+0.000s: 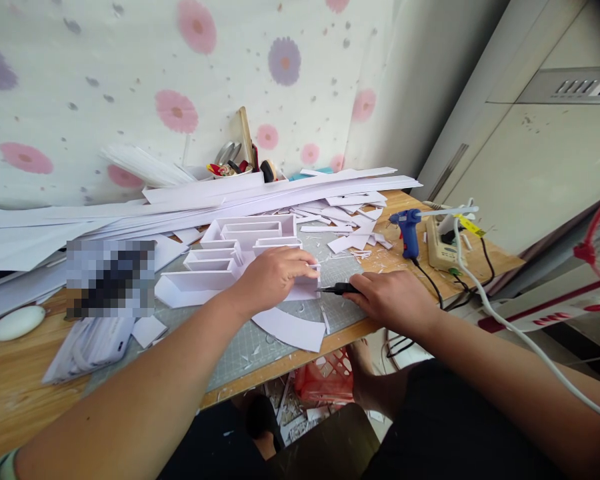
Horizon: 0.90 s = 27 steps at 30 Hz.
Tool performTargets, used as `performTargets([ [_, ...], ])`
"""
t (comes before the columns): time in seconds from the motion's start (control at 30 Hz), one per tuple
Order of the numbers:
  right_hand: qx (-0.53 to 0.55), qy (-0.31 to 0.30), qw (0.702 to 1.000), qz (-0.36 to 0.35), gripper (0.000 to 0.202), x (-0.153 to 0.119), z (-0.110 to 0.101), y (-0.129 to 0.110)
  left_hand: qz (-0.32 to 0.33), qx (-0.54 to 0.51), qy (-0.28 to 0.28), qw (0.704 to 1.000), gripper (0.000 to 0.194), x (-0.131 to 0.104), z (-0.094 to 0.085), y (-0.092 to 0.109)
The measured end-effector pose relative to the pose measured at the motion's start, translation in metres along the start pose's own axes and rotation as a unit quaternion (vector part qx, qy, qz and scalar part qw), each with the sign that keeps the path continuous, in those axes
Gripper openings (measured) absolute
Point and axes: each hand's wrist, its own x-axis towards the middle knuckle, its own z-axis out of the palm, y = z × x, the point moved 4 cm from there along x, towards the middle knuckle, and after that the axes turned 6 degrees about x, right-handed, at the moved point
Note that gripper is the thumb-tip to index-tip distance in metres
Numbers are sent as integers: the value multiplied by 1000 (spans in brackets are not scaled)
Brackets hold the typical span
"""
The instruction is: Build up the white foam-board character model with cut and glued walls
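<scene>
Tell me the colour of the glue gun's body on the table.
The glue gun has a blue body, seen best in the head view.

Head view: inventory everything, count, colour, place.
Model: 1, white, on mat
Mat: 1, grey, on table
Table: 1, brown, centre
Curved piece: 1, white, on mat
Strips: several, white, behind model
Scraps: many, white, behind model
Tools: several, mixed, back
Glue gun: 1, blue, table right
Power strip: 1, cream, right
Thick cable: 1, white, right
Oval object: 1, white, table left
Wall covering: 1, flowered white, back
Cabinet-like unit: 1, off-white, right
Racket-like frame: 1, red, right edge
Basket: 1, red, below
Pen-shaped tool: 1, black, right hand
Legs: 2, dark-clothed, below table
Left hand: 1, bare, model's right end
Right hand: 1, bare, gripping tool
</scene>
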Motion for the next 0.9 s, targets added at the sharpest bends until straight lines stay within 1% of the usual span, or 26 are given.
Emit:
performTargets([
  [0.2,3,-25,1000,-1,26,3,-1,-1,-8,3,-2,1000,41,-1,1,-1],
  [0.37,-2,-37,999,-2,25,3,2,-2,-3,3,0,1000,40,-1,1,-1],
  [0.57,-9,-37,999,-14,25,3,4,-1,1,0,1,1000,41,0,1,0],
  [0.67,-13,-31,999,-32,26,3,3,1,-3,5,-6,1000,41,-1,1,-1],
  [0.9,-9,-8,995,-102,22,1,6,5,-11,13,-13,1000,45,-2,1,-2],
])
